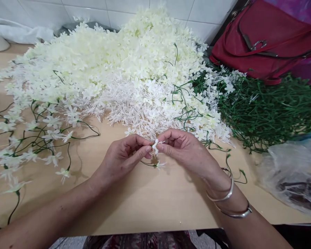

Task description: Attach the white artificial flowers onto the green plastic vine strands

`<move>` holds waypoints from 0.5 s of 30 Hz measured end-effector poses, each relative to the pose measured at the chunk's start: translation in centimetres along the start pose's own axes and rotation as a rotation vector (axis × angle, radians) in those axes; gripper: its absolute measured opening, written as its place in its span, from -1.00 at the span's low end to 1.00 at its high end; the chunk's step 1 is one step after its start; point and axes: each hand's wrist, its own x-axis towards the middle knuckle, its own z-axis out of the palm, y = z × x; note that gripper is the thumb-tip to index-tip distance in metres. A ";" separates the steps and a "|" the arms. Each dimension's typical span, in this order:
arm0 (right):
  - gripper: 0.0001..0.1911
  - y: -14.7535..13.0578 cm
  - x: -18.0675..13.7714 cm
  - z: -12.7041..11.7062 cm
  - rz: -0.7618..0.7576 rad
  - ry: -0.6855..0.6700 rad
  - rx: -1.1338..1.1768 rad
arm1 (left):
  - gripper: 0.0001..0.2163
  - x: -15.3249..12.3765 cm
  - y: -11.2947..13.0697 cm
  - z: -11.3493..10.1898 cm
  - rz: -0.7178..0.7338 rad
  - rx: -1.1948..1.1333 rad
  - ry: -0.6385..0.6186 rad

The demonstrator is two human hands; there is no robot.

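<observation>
Near the middle of the table, my left hand (125, 155) pinches a green plastic stem (148, 164) between thumb and forefinger, close to its tip. A white artificial flower (156, 146) sits at that tip, and the thumb and forefinger of my right hand (188, 150) are closed on its far side. From the same stem a second white flower (159, 165) hangs just below my fingers. Whether the upper flower is fully seated on the stem is hidden by my fingertips. Two silver bangles circle my right wrist.
A big heap of loose cream-white flowers (93, 65) fills the back of the table. Green stems (269, 110) are piled at the right, below a red handbag (259, 38). Assembled flower stems (51, 138) lie at the left. A clear plastic bag (287, 169) rests at the right edge.
</observation>
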 end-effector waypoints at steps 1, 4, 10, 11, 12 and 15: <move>-0.77 0.0 0.0 0.0 0.002 0.009 -0.010 | -0.89 0.0 -0.1 0.0 0.006 0.013 -0.003; -0.79 0.2 0.1 0.1 -0.001 0.006 -0.017 | -0.89 0.0 -0.4 0.0 0.028 0.042 -0.016; -0.87 0.5 0.3 0.2 -0.014 0.001 -0.023 | -0.87 -0.2 -0.3 0.2 0.053 0.111 -0.014; -0.87 0.6 0.3 0.2 -0.015 -0.001 -0.021 | -0.87 -0.2 -0.3 0.1 0.056 0.121 -0.010; -0.87 0.6 0.3 0.3 -0.019 -0.005 -0.018 | -0.86 -0.3 -0.3 0.1 0.060 0.128 -0.009; -0.88 0.6 0.2 0.5 -0.042 -0.012 -0.010 | -0.85 -0.5 -0.6 0.0 0.067 0.145 -0.022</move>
